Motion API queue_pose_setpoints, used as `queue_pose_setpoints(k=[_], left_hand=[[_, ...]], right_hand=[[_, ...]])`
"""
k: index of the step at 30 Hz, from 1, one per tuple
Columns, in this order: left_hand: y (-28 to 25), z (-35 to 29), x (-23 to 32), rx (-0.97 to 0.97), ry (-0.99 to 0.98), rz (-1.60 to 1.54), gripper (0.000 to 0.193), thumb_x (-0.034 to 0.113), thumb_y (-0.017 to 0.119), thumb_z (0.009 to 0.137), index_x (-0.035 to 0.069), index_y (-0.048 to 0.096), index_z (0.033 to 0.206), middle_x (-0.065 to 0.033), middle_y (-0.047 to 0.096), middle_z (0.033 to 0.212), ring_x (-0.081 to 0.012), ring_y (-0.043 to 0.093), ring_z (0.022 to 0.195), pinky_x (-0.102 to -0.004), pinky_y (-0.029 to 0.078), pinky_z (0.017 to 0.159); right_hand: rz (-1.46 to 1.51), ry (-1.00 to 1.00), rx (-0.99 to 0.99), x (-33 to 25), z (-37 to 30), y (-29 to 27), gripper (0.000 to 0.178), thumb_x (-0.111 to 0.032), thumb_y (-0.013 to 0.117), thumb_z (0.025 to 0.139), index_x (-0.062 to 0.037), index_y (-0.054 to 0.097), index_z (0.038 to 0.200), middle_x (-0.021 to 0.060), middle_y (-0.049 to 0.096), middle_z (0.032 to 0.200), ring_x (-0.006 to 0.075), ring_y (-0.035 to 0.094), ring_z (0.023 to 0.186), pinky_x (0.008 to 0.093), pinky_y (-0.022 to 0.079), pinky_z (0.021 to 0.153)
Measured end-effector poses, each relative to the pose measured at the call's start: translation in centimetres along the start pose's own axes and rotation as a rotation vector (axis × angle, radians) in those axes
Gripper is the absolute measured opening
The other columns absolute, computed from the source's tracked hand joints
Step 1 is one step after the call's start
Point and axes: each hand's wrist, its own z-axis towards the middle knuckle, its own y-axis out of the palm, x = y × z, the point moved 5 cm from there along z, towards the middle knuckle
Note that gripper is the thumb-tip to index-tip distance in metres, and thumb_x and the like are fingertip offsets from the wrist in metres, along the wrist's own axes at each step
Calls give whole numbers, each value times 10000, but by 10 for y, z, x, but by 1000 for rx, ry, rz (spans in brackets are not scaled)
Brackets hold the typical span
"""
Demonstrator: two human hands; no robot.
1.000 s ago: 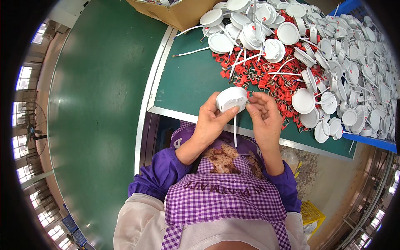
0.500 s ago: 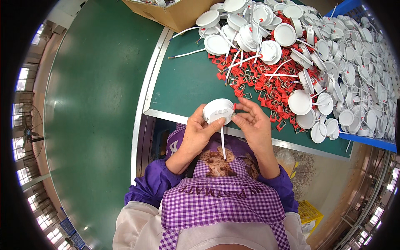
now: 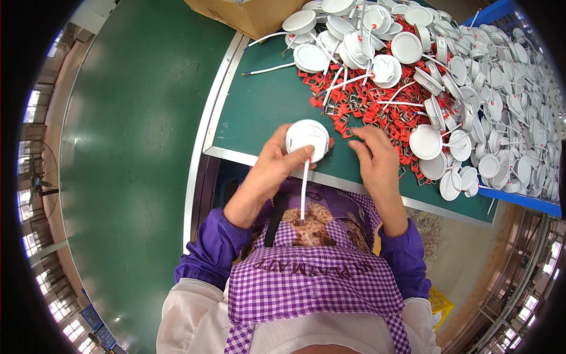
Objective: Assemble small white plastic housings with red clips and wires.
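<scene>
Here — blue crate: white discs | left fingers: gripping corded disc | right fingers: parted

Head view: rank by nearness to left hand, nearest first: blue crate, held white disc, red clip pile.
1. White disc: held in the left hand.
2. Red clip pile: ahead, to its right.
3. Blue crate: far right.

White round lamp in left fingers, white cable hanging, red clip at right rim.
</scene>
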Motion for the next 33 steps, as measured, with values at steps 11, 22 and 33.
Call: queue_pose_setpoints(k=[11, 22, 33], left_hand=[[-3, 1, 6, -126, -133, 79, 544, 133, 641, 907, -8, 412, 1380, -88, 630, 1057, -124, 631, 829, -290, 579, 685], [26, 1, -7, -438, -179, -285, 651, 57, 707, 848, -29, 379, 1404, -104, 568, 1276, -167, 581, 1140, -311, 486, 973], [30, 2, -19, 105, 122, -203, 337, 93, 648, 910, 8, 508, 1204, -67, 625, 1068, -133, 619, 924, -277, 547, 769]], right_hand=[[-359, -37, -163, -2, 2, 9, 171, -12, 602, 849, 1, 533, 1005, 160, 555, 958, 329, 606, 901, 412, 505, 698], [459, 381, 166, 7, -6, 29, 103, -20, 551, 942, 3, 476, 1009, 150, 674, 861, 158, 687, 786, 289, 525, 669], [437, 321, 267, -3, -1, 10, 106, -41, 568, 942, 29, 537, 1015, 123, 688, 846, 158, 695, 801, 282, 546, 700]])
